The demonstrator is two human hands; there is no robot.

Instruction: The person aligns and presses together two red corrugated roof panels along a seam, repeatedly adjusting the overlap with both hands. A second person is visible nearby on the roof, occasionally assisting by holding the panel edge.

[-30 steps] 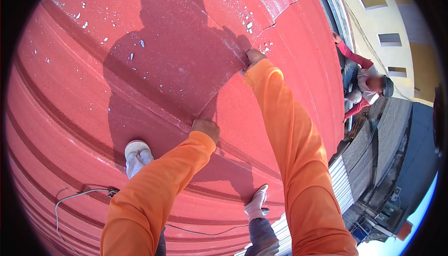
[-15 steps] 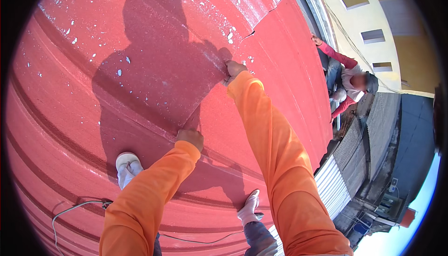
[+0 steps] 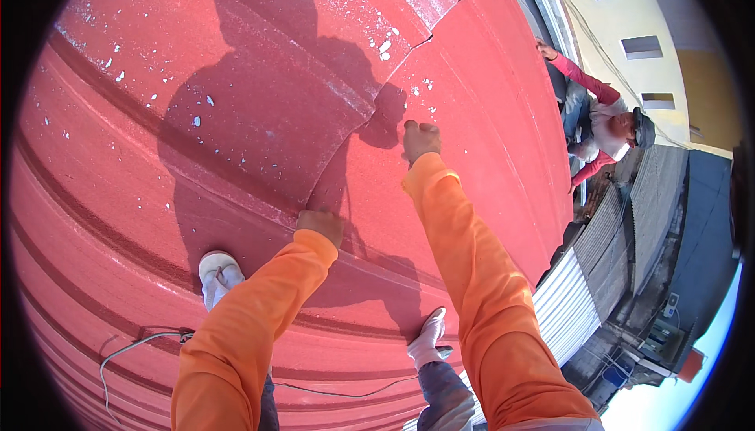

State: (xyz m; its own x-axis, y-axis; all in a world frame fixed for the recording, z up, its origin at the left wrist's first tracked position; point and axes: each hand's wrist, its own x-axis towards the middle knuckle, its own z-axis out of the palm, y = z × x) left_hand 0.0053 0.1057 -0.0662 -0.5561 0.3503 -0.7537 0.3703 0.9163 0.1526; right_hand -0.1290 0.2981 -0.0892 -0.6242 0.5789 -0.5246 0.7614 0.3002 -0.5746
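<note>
Red ribbed metal roofing sheets [image 3: 259, 128] spread out beneath me, one overlapping the other along a seam. My left hand [image 3: 321, 226] is closed at the lower end of that seam, its fingers curled on the overlapping sheet's edge. My right hand [image 3: 422, 141] is a closed fist, lifted off the roof to the right of the seam, and I see nothing in it. The smooth red sheet [image 3: 480, 108] lies under and beyond it. My shadow covers much of the roof around the seam.
White flakes [image 3: 384, 47] are scattered on the sheets. A cable [image 3: 118, 352] runs behind my feet. At the roof's right edge a person in red sleeves [image 3: 605, 120] crouches, one hand on the edge. Beyond are lower corrugated roofs [image 3: 566, 293] and a cream building [image 3: 629, 14].
My right hand has come off the seam and moved right and down in the picture, away from the sheet. My left hand stays at the seam. The view has shifted slightly.
</note>
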